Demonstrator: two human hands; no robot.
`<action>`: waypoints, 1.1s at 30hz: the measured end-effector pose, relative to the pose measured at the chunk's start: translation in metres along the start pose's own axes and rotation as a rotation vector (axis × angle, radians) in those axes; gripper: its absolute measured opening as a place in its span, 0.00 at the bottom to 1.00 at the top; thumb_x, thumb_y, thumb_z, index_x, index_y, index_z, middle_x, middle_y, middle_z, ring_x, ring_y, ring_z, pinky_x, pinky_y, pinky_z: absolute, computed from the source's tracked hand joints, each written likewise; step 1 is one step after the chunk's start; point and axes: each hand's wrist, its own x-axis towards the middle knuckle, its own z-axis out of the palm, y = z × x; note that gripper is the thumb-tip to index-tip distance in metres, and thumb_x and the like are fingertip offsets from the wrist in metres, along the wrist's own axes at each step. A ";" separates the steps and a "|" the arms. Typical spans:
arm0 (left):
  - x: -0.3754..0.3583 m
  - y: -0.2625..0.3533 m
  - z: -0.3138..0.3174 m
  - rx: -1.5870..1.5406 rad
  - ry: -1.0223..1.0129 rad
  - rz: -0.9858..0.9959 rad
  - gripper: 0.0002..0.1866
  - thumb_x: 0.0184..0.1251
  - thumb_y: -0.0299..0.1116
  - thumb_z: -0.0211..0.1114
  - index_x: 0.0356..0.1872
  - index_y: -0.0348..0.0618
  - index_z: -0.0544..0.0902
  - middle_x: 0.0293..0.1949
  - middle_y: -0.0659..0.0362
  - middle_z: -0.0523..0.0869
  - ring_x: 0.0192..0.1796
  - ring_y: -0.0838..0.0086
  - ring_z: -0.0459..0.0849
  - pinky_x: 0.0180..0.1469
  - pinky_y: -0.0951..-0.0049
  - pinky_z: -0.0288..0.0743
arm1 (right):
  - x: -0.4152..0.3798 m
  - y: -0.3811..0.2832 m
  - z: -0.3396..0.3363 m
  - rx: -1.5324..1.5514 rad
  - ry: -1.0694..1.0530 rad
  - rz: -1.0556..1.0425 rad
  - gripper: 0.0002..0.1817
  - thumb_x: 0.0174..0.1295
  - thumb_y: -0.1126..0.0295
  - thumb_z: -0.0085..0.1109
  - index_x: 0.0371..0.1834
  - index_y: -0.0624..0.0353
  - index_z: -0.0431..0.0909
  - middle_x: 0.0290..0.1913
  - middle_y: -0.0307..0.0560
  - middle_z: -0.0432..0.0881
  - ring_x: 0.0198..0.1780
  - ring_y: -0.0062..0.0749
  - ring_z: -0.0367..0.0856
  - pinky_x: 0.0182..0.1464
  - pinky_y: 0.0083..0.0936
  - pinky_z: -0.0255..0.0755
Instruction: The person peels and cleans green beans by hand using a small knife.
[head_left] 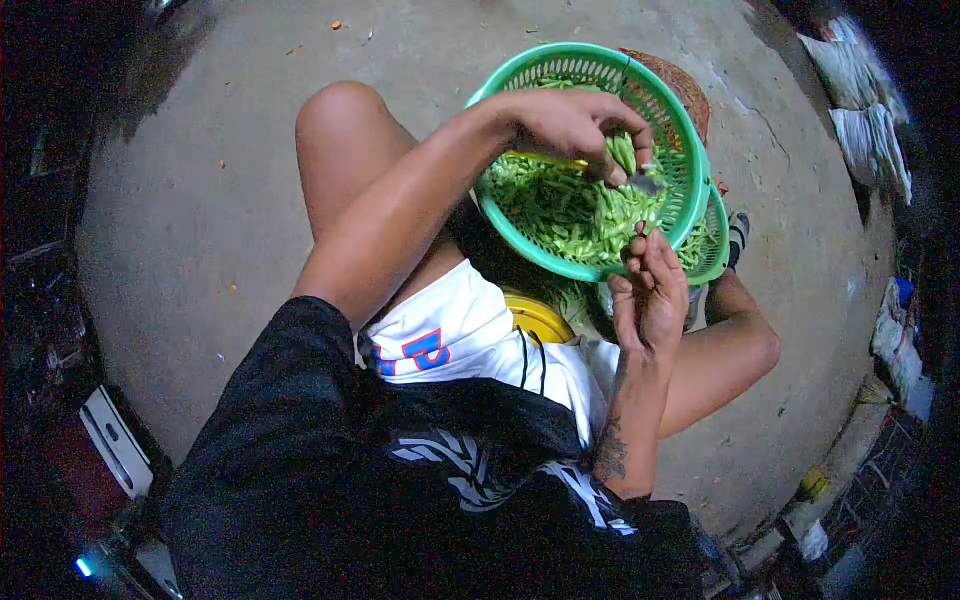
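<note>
A green plastic basket (pixel 690 150) full of cut green beans (pixel 570 210) rests in front of my knees. My left hand (pixel 570 122) is over the basket, closed around a yellow-handled knife (pixel 545 158) whose blade pokes out at the right. A few long beans (pixel 622 150) stand up between its fingers. My right hand (pixel 652 290) is at the basket's near rim, palm toward me, fingers loosely curled upward with nothing clearly in them.
A second green basket (pixel 716 245) sits under the first, and a brown woven one (pixel 686 90) lies behind it. A yellow stool (pixel 536 316) shows beneath my legs. Concrete floor (pixel 200 220) surrounds me; bundled sacks (pixel 865 110) line the right edge.
</note>
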 end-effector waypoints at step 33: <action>0.001 0.030 0.014 0.779 0.413 -0.079 0.20 0.68 0.39 0.67 0.57 0.42 0.85 0.51 0.42 0.88 0.53 0.50 0.88 0.57 0.58 0.81 | 0.053 -0.071 -0.014 -0.758 0.076 -0.357 0.11 0.65 0.67 0.65 0.28 0.62 0.87 0.23 0.38 0.84 0.23 0.15 0.73 0.28 0.17 0.62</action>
